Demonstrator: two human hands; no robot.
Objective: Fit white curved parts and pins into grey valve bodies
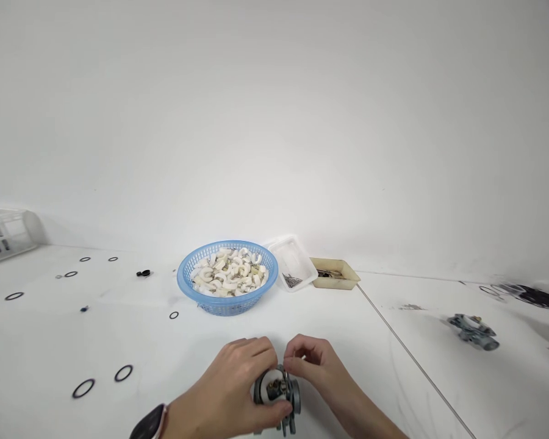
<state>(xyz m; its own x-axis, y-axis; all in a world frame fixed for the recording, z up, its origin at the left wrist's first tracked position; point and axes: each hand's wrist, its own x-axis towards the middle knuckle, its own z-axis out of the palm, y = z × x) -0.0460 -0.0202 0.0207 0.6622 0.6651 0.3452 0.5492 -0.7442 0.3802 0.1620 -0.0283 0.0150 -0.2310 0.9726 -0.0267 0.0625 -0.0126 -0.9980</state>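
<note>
My left hand (pixel 242 387) is wrapped round a grey metal carburetor (pixel 296 396), with the thumb across its near side. Inside its round opening sit a white curved float (pixel 266 385) and small brass parts. At the carburetor's upper right edge, my right hand (pixel 318 366) has its thumb and index finger pinched together. Whatever lies between those fingertips is too small and hidden to make out. Beyond the hands stands a blue basket (pixel 229 300) heaped with white curved floats (pixel 229 271). Thin metal pins (pixel 291 280) lie in a white tray (pixel 297 256) beside it.
A yellowish tray (pixel 343 281) holds thin metal pieces. Another carburetor (pixel 473 332) lies at the right, near a pile of black rings (pixel 537 297). Loose black rings (pixel 83 388) are scattered on the left. A white slotted basket (pixel 7 235) stands far left against the wall.
</note>
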